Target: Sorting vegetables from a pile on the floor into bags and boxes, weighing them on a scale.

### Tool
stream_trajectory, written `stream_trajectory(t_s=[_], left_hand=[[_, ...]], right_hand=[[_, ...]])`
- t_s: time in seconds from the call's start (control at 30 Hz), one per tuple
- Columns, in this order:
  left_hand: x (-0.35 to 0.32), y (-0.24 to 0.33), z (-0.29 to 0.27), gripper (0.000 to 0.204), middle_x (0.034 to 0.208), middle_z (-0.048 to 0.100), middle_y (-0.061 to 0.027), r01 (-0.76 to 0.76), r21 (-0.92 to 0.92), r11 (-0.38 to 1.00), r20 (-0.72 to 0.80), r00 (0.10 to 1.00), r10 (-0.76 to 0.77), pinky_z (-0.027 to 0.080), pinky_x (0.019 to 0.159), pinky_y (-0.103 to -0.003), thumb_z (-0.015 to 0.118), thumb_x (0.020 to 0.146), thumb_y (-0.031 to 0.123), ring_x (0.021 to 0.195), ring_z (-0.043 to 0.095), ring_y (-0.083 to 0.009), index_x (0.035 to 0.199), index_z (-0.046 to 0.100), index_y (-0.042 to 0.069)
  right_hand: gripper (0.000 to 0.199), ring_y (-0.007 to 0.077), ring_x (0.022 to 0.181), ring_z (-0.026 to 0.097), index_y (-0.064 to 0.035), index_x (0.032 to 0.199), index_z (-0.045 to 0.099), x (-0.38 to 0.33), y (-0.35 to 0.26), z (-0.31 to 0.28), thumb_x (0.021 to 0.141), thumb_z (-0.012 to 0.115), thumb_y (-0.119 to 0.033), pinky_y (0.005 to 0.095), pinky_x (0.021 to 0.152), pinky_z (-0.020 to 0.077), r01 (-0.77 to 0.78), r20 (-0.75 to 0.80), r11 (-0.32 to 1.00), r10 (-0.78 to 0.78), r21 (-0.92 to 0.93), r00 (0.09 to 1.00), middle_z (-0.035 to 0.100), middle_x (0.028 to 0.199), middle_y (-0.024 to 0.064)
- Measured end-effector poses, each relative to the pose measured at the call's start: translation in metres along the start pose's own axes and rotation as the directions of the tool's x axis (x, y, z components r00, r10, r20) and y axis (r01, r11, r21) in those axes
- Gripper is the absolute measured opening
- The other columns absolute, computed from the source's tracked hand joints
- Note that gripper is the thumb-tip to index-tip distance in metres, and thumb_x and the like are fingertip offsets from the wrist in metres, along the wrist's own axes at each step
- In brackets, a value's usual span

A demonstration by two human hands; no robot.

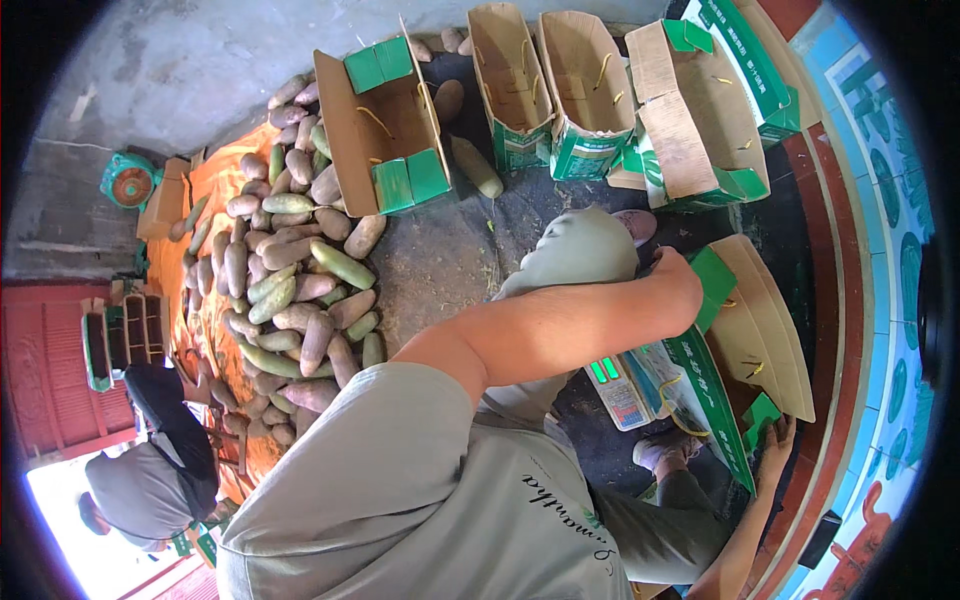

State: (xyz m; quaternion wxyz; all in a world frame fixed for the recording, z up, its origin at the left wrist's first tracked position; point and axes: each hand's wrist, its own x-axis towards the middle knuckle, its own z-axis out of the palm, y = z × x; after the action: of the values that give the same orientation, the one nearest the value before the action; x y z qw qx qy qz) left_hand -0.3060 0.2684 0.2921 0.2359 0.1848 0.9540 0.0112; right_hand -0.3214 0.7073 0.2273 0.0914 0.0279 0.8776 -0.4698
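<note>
An open cardboard box (700, 390), green outside and brown inside, stands tilted at the right with its flaps spread and yellow cord handles showing. My right hand (775, 452) grips the box's near end, its fingers over a green end flap. At the far end, my left hand (664, 262) is bent in close to another green flap; its fingers are mostly hidden. Between my legs, against the box's left side, sits a digital scale (625, 400) with a lit green display and a keypad.
Long green and purplish-brown root vegetables (290, 260) lie heaped on an orange sheet (165, 275) at left. Several open boxes (590, 90) stand along the back. One loose root (475, 168) lies near them. Another person (150, 490) bends over at lower left. A tiled wall (885, 290) bounds the right.
</note>
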Motion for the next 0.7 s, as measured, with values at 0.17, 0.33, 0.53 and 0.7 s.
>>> stream_trajectory(t_s=[0.17, 0.33, 0.53, 0.7], left_hand=[[-0.009, -0.001, -0.011, 0.017, 0.082, 0.066, -0.0024, -0.007, -0.053, 0.999, -0.101, 0.995, 0.001, 0.037, 0.060, -0.036, 0.065, 0.066, 0.016, 0.076, 0.061, -0.0202, 0.083, 0.069, 0.012], [-0.018, -0.012, -0.022, 0.012, 0.082, 0.066, -0.0056, -0.050, -0.129, 0.990, -0.088, 0.995, 0.039, 0.043, 0.058, -0.039, 0.062, 0.069, 0.014, 0.075, 0.062, -0.0230, 0.078, 0.069, 0.009], [-0.038, -0.081, -0.019, 0.020, 0.088, 0.062, -0.0132, -0.054, -0.445, 0.894, -0.651, 0.705, -0.281, 0.049, 0.071, -0.040, 0.051, 0.074, 0.010, 0.084, 0.060, -0.0311, 0.091, 0.061, 0.008], [-0.029, -0.180, 0.075, 0.018, 0.082, 0.061, -0.0160, 0.108, -0.662, 0.742, -0.546, 0.609, -0.575, 0.047, 0.069, -0.040, 0.051, 0.080, 0.021, 0.078, 0.059, -0.0334, 0.080, 0.060, 0.005]], right_hand=[[0.055, 0.0232, 0.114, 0.045, -0.0016, 0.136, 0.025, 0.004, 0.000, -0.013, 0.086, 0.048, -0.001, 0.0307, 0.093, 0.0371, -0.095, 0.047, 0.995, 0.097, -0.035, 0.994, 0.042, 0.126, 0.0197], [0.055, 0.0163, 0.094, 0.053, -0.0050, 0.136, 0.027, -0.005, -0.018, 0.000, 0.086, 0.050, -0.003, 0.0256, 0.076, 0.0433, -0.162, 0.052, 0.987, 0.161, 0.018, 0.986, 0.053, 0.113, 0.0157], [0.055, 0.0100, 0.067, 0.048, -0.0065, 0.136, 0.029, -0.014, -0.022, 0.002, 0.086, 0.053, -0.009, 0.0232, 0.056, 0.0394, -0.148, 0.061, 0.980, 0.157, -0.134, 0.986, 0.056, 0.089, 0.0042], [0.057, 0.0140, 0.093, 0.053, -0.0044, 0.137, 0.025, -0.024, -0.049, 0.016, 0.087, 0.053, -0.009, 0.0247, 0.077, 0.0434, -0.236, 0.126, 0.968, 0.245, -0.083, 0.961, 0.053, 0.111, 0.0098]])
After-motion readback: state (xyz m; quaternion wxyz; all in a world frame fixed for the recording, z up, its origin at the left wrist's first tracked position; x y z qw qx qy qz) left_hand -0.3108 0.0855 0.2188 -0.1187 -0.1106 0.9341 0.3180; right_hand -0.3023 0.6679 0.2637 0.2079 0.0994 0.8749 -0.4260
